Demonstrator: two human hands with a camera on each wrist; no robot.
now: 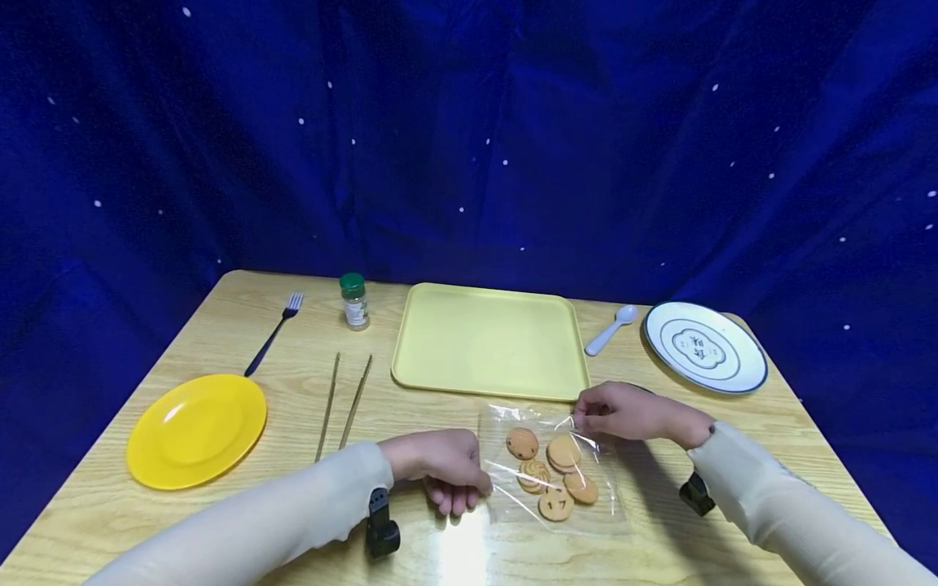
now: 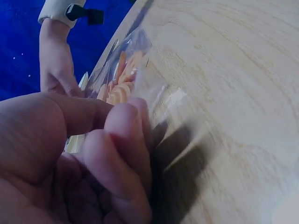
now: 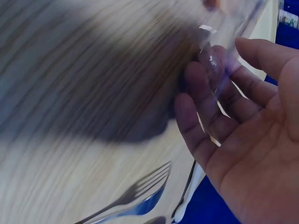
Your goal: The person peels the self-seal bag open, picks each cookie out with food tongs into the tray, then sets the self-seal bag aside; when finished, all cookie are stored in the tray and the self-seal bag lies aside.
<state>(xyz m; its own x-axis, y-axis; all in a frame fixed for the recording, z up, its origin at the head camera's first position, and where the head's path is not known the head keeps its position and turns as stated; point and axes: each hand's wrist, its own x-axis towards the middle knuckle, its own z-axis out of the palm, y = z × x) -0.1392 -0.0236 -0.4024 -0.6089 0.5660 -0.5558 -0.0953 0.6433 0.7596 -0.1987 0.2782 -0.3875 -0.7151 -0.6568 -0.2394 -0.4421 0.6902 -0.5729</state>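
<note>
Holding a clear bag (image 1: 513,502) at 2 spots, with cookies (image 1: 556,503) inside.
The left hand (image 1: 445,467) has its grip closed in a pinch on the bag's left edge; the right hand (image 1: 623,410), grip nearly closed, pinches the far right corner. Shiny and see-through, the bag lies on the wooden surface (image 1: 572,563), round tan cookies clustered in its middle, 1 swirled. The near edge of the yellow tray (image 1: 491,342) runs just beyond.

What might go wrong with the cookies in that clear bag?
The left hand and right hand hold the bag's edges, so a hard tug might tear it. The cookies lie together inside, so they could bump and crumble. The yellow tray sits close by, so the bag might catch its edge.
</note>
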